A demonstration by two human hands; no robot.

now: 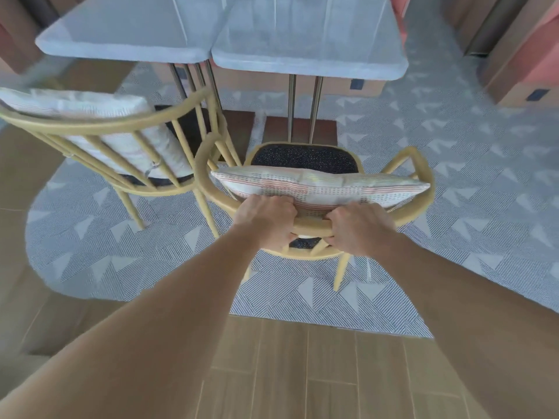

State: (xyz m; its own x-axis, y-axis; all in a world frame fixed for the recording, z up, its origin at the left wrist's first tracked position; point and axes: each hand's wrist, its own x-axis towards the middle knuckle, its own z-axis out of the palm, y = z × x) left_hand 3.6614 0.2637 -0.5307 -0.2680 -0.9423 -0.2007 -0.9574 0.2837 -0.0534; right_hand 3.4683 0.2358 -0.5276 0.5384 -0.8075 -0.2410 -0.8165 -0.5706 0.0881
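Note:
A yellow-tan chair [423,173] with a curved back rail and a dark speckled seat stands in front of me, facing a grey table [311,49]. A striped white cushion [320,184] leans upright against the inside of its backrest. My left hand [266,220] grips the top back rail left of centre, fingers curled over it against the cushion. Just to the right on the same rail, my right hand [360,229] grips it the same way.
A second matching chair [99,128] with its own pale cushion stands to the left, close to the first. A second grey table [127,28] adjoins the first one. A patterned grey rug [453,164] lies under the furniture; wooden floor [302,373] lies near me.

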